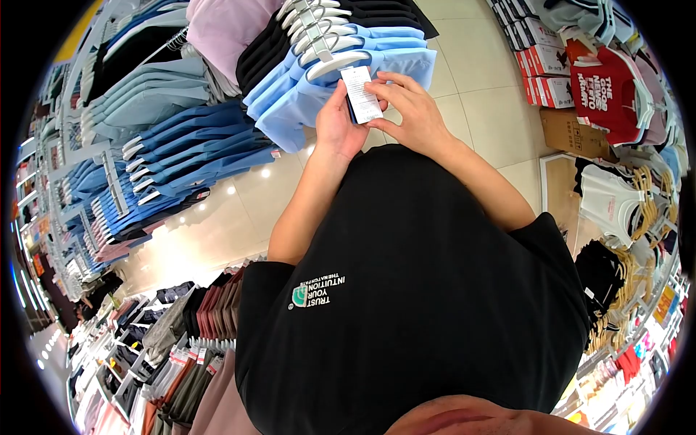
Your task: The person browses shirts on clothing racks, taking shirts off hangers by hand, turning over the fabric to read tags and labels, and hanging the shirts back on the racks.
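A white price tag (362, 96) with small printed text is held up in front of light blue shirts (406, 59) on white hangers (338, 64). My left hand (338, 129) grips the tag's left side, thumb along its edge and the other fingers mostly hidden behind. From the right, my right hand (413, 114) pinches the tag's other edge, its fingertips over the printed face and its thumb near the lower corner. Whether a string ties the tag to a shirt cannot be made out.
Racks of blue trousers (199, 156) and grey-green garments (156, 90) stand to the left. On the right are stacked shoe boxes (544, 65), a cardboard box (576, 134) and a red T-shirt (605, 94). Tiled floor (471, 43) runs between the displays. More folded and hanging clothes fill the lower left.
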Demonstrator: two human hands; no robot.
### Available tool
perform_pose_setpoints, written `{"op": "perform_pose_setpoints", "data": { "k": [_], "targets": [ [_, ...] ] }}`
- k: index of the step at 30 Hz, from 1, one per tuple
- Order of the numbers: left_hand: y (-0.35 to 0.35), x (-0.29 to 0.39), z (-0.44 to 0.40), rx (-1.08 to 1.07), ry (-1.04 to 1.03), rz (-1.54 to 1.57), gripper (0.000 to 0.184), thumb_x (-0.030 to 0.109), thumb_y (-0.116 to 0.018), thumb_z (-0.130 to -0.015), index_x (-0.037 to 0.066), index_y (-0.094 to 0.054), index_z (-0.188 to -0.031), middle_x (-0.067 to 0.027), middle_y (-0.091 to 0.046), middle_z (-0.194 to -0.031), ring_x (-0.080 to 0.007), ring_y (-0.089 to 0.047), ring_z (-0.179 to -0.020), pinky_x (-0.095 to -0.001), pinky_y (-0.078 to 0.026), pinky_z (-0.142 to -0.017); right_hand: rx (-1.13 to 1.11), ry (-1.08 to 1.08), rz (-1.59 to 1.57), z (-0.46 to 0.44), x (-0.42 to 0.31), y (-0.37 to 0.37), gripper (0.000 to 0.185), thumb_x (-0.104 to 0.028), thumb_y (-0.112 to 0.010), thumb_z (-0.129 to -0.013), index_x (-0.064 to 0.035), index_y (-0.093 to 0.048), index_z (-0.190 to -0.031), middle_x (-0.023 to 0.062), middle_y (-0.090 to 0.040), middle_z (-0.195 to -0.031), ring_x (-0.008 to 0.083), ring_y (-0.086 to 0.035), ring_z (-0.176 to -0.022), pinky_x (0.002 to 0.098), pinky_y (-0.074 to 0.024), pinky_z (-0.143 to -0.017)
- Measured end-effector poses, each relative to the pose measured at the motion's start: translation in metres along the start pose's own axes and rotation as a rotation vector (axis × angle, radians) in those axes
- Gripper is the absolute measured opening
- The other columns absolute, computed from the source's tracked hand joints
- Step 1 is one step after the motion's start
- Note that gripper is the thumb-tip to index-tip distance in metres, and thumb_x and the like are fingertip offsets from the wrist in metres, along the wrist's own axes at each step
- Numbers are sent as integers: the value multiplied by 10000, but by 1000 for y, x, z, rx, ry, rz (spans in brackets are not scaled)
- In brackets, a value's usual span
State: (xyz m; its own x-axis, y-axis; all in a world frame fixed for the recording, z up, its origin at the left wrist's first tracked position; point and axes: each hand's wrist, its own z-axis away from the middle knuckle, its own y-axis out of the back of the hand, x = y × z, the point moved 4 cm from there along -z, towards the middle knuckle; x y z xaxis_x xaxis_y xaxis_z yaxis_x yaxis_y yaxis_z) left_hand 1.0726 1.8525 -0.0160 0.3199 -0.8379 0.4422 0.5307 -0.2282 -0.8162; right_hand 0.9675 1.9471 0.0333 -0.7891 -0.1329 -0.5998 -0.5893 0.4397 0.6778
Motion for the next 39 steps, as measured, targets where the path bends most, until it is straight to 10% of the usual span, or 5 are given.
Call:
{"op": "perform_pose_setpoints", "data": {
  "k": [39],
  "targets": [
    [6, 3, -5, 16, 15, -16, 483, 343, -293, -1095, 22, -481, -1403, -143, -592, -1319, -288, -604, -1130, -451, -523, -906, -9, -21, -11, -4, 3, -2, 607, -179, -853, -707, -108, -639, -1270, 84, -687, -1148, 281, -541, -1269, 399, -501, -972]
  ]
}}
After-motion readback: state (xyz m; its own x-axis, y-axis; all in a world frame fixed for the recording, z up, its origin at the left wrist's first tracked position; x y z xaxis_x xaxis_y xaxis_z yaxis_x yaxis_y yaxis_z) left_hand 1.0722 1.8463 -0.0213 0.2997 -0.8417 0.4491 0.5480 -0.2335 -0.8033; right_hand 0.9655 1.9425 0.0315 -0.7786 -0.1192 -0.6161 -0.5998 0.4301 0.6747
